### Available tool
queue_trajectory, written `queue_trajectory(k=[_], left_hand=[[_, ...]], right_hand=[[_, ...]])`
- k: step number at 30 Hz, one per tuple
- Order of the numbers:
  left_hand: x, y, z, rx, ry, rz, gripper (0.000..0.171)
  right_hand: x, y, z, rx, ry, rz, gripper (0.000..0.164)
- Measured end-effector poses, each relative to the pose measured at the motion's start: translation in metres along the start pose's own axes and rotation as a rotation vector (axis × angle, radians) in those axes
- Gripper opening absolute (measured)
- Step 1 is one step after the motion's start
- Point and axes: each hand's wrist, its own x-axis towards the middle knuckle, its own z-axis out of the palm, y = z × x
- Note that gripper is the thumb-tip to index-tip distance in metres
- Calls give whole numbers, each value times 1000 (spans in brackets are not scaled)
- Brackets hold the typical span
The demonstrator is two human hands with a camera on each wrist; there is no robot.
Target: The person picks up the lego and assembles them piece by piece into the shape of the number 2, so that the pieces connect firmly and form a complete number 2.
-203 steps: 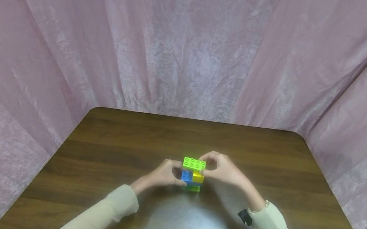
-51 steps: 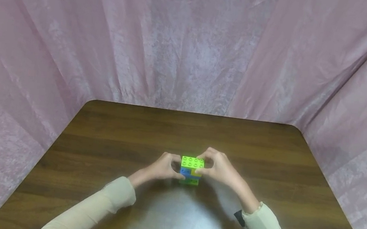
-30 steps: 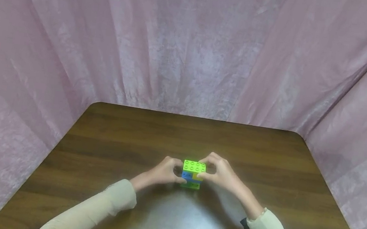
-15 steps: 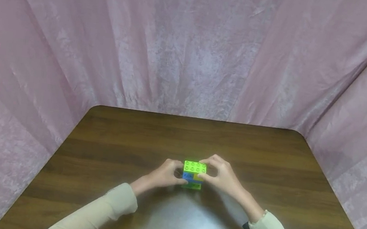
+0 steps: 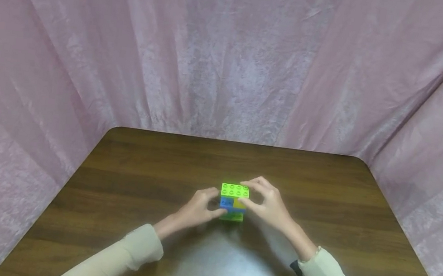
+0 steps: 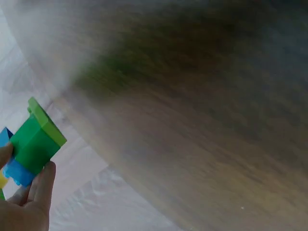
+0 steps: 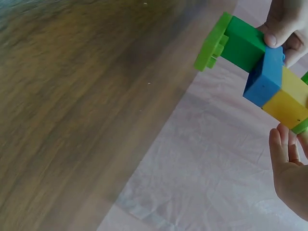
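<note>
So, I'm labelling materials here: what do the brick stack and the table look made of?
The brick stack looks like moulded plastic: saturated green, blue and yellow, smooth faces, crisp studs on top. The table shows dark wood grain with a soft sheen; whether solid wood or laminate I cannot tell.

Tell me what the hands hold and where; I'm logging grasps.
Both hold the green, blue and yellow plastic brick stack: left hand at its left side, right hand at its right.

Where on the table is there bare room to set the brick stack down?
Bare wood lies between the brick stack and the table's far edge by the pink curtain, and out to both side edges. The middle is crowded: the left hand and the right hand grip the stack there, and the sleeves cross the near part.
</note>
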Motion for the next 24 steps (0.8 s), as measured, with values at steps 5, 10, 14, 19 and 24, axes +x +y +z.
queue_trajectory(k=[5,10,14,19,24], left_hand=[[0,2,1,-16,72,52,32],[1,4,1,-2,148,83,38],[3,6,-1,18,192,88,45],[3,7,-4,70,177,99,62],[0,8,-7,190,72,82,92]], right_hand=[[6,0,1,23,25,40,37],[11,0,0,81,48,79,36],[14,0,0,133,73,114,34],[19,-1,-1,153,96,171,33],[25,-2,-4,156,110,226,33]])
